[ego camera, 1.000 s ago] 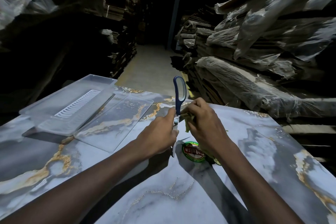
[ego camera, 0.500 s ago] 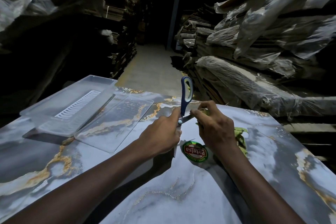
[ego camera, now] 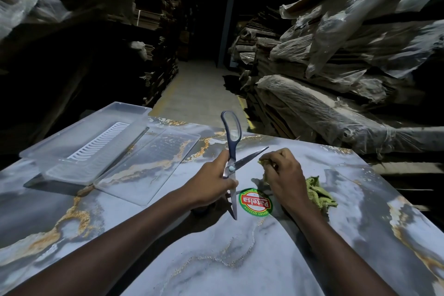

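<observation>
My left hand (ego camera: 211, 184) grips a pair of blue-handled scissors (ego camera: 231, 145) near the pivot, above the marble-patterned table (ego camera: 216, 259). The blades are spread wide: one points down toward the table, the other points right toward my right hand. One blue handle loop stands upright. My right hand (ego camera: 282, 173) holds a crumpled green cloth (ego camera: 317, 193), with a bit pinched at the fingertips close to the upper blade's tip. The rest of the cloth trails on the table behind the hand.
A round red and green sticker (ego camera: 255, 202) lies on the table between my hands. A clear plastic tray (ego camera: 79, 142) with a white ribbed insert and a flat clear lid (ego camera: 149, 166) sit at the left. Plastic-wrapped stacks (ego camera: 336, 108) flank a dark aisle beyond.
The scissor blades have opened wide. My right hand has moved right, away from the scissors, with the cloth. The cloth now shows on the table.
</observation>
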Available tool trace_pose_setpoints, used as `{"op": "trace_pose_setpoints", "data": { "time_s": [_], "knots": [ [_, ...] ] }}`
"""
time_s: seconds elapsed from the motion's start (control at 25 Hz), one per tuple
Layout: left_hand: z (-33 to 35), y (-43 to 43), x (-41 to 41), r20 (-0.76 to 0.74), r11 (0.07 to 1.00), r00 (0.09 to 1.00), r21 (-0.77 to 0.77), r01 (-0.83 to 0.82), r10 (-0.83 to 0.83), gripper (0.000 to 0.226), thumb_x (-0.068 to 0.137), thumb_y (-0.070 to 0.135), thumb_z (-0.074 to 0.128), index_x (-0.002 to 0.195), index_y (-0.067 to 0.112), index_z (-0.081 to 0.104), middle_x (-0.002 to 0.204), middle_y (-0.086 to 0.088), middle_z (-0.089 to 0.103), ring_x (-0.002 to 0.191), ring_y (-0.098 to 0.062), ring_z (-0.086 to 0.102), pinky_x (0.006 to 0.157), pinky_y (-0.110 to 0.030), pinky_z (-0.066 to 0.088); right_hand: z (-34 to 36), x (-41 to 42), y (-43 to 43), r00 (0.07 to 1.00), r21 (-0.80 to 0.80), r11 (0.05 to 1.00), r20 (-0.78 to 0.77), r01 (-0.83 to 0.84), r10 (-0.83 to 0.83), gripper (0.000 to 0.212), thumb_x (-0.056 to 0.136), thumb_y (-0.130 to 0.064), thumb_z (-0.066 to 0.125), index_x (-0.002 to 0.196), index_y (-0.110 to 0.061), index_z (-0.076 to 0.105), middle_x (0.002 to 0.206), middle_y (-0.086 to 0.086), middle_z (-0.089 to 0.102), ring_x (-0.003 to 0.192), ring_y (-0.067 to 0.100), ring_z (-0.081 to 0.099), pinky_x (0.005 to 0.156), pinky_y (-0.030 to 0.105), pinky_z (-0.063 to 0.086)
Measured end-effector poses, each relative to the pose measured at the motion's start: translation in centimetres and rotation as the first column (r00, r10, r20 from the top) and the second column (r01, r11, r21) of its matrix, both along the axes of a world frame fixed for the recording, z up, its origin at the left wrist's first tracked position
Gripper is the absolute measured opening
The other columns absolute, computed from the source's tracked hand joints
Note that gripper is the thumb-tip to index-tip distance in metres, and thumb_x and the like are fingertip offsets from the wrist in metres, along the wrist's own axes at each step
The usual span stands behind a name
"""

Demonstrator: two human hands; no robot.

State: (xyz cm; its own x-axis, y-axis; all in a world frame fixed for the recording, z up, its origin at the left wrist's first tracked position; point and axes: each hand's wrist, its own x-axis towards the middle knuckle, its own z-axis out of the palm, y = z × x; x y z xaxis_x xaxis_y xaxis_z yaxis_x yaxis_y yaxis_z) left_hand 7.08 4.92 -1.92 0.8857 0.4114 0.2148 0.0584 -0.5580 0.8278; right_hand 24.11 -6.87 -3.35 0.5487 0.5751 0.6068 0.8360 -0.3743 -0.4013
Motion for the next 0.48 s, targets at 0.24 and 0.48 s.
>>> {"op": "trace_pose_setpoints", "data": {
  "time_s": [0.24, 0.48],
  "knots": [
    [-0.74, 0.14, 0.12, -0.068, 0.990, 0.997, -0.127, -0.055, 0.046, 0.027, 0.089, 0.017, 0.059, 0.114, 0.013, 0.048, 0.099, -0.008, 0.059, 0.075, -0.015, 0.054, 0.068, -0.032, 0.044, -0.78, -0.33, -0.11, 0.999, -0.050, 0.998, 0.026, -0.024, 0.025, 0.011, 0.088, -0.022, 0.059, 0.095, -0.028, 0.064, 0.094, -0.007, 0.053, 0.076, 0.017, 0.056, 0.057, 0.034, 0.049],
    [-0.93, -0.26, 0.16, -0.086, 0.996, 0.994, -0.062, -0.067, 0.061, 0.017, 0.090, 0.019, 0.059, 0.102, 0.012, 0.049, 0.098, -0.005, 0.058, 0.077, -0.013, 0.054, 0.062, -0.026, 0.040, -0.82, -0.44, -0.15, 0.998, -0.067, 0.997, 0.051, -0.022, 0.025, 0.010, 0.088, -0.024, 0.060, 0.097, -0.026, 0.063, 0.093, -0.007, 0.052, 0.076, 0.018, 0.055, 0.055, 0.030, 0.043]
  ]
}}
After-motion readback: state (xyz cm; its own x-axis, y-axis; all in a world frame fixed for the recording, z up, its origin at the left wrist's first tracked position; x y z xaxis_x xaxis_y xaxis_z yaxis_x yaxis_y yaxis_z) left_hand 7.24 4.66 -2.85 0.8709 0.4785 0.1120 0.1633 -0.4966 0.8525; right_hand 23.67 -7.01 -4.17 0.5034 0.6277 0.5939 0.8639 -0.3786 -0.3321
